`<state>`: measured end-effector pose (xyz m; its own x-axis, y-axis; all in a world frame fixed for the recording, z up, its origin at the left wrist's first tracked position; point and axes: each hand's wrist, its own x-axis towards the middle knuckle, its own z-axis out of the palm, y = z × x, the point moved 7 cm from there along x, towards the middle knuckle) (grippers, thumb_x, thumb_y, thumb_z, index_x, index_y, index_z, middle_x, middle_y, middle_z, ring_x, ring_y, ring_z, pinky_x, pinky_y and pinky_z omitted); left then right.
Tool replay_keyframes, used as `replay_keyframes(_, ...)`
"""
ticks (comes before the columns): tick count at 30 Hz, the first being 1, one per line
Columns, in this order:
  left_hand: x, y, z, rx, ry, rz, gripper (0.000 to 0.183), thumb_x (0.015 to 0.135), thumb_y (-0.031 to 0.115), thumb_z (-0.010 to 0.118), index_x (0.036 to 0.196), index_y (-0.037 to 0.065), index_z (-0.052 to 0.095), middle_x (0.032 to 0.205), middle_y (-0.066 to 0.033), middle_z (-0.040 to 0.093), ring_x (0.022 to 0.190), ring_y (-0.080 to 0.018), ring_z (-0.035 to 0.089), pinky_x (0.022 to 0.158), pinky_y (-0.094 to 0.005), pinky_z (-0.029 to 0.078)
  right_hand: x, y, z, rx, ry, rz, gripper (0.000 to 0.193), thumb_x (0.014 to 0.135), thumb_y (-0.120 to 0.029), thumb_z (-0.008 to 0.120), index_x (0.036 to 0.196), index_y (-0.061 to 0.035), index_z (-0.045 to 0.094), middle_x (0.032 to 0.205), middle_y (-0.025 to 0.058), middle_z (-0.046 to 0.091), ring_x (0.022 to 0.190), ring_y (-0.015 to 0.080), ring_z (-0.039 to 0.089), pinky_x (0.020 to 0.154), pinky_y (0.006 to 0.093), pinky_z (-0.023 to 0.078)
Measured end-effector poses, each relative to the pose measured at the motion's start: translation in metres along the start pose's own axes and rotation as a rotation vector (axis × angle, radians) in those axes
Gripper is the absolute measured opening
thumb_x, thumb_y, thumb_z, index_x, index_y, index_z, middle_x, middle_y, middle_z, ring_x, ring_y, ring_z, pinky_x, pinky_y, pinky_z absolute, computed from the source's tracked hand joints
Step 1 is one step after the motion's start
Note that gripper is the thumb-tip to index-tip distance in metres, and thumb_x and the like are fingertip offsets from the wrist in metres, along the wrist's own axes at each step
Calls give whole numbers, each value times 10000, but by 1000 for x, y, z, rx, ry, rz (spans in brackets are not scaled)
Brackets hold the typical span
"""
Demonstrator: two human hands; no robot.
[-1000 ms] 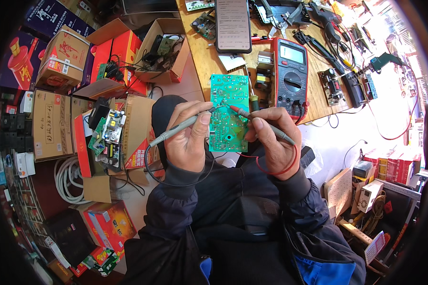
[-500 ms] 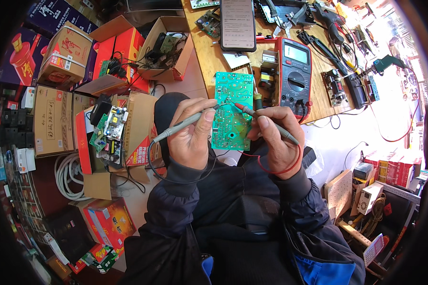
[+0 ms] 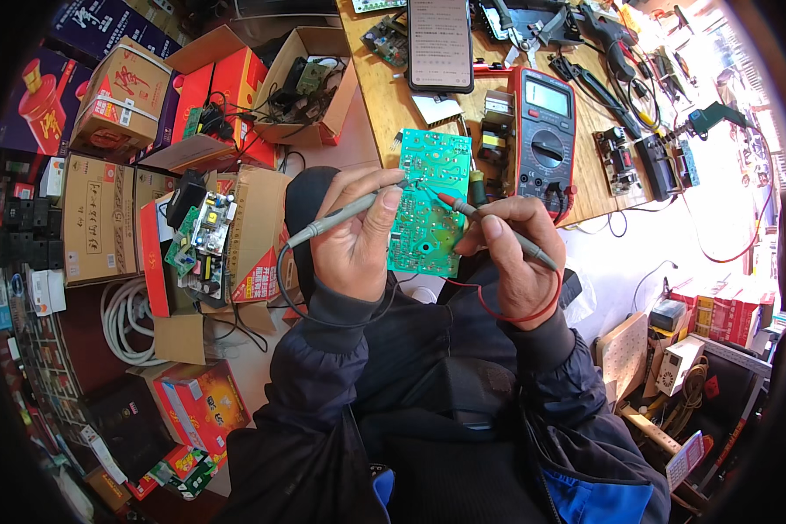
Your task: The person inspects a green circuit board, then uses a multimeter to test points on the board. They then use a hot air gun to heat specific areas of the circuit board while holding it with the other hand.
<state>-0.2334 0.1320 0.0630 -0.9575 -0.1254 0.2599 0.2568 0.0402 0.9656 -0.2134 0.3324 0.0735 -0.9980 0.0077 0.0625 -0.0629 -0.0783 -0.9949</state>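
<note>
Between my hands, over my lap, a green circuit board (image 3: 441,162) stands lengthwise with its solder side showing. My left hand (image 3: 355,236) is closed on a grey test probe (image 3: 345,216) with a black lead, its tip over the board's upper-middle part. A second test probe (image 3: 457,205), red-fronted with a red lead, is pinched in my right hand (image 3: 520,258). Its point is close to the other tip; whether either touches solder is too small to tell. Right-hand fingers meet the board's right edge. On the table, a red-and-grey multimeter (image 3: 547,150) lies face up.
A phone (image 3: 440,44) with its screen lit and a screwdriver handle (image 3: 477,186) are beyond the board on the wooden table (image 3: 380,113). Cables and tools crowd its right side. Open cartons (image 3: 327,96) of electronic parts stand at left, beside a coiled white hose (image 3: 129,323).
The board and both hands have shifted slightly right in the picture. The red-fronted probe has moved a little with the right hand; both probes stay held near the same area.
</note>
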Motion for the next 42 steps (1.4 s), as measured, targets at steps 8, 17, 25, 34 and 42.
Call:
replay_keyframes(8,1,1,0,27,-2,0,213,1034,136,664,1158,-33,701,1149,-92,631,1034,-151,609,911,-282,491,0,1,0,8,0,20,154,1039,-129,619,1060,23,609,853,115,714,766,152,696,722,271,554)
replay_keyframes(17,1,0,0,11,5,-4,210,1031,137,668,1152,-32,702,1156,-96,630,1057,-162,614,936,-290,489,1,-2,2,6,-12,28,154,1030,-129,630,1048,23,621,871,108,701,770,155,700,715,271,542)
replay_keyframes(25,1,2,0,41,-1,26,206,1030,132,668,1151,-31,702,1153,-98,636,1053,-162,616,931,-288,491,2,-3,2,-1,-23,19,154,1031,-131,625,1047,22,620,862,109,704,771,157,701,719,270,540)
replay_keyframes(34,0,0,0,14,2,-4,204,1030,123,663,1154,-34,702,1152,-96,634,1053,-160,613,931,-289,491,2,-2,1,0,-29,31,150,1030,-126,623,1048,22,619,868,109,701,775,159,706,723,272,541)
replay_keyframes(42,0,0,0,17,7,-9,219,1030,140,669,1156,-35,704,1147,-100,634,1050,-161,608,924,-289,489,3,-2,0,-17,-36,39,151,1029,-128,624,1039,23,622,867,104,696,765,160,708,712,269,544)
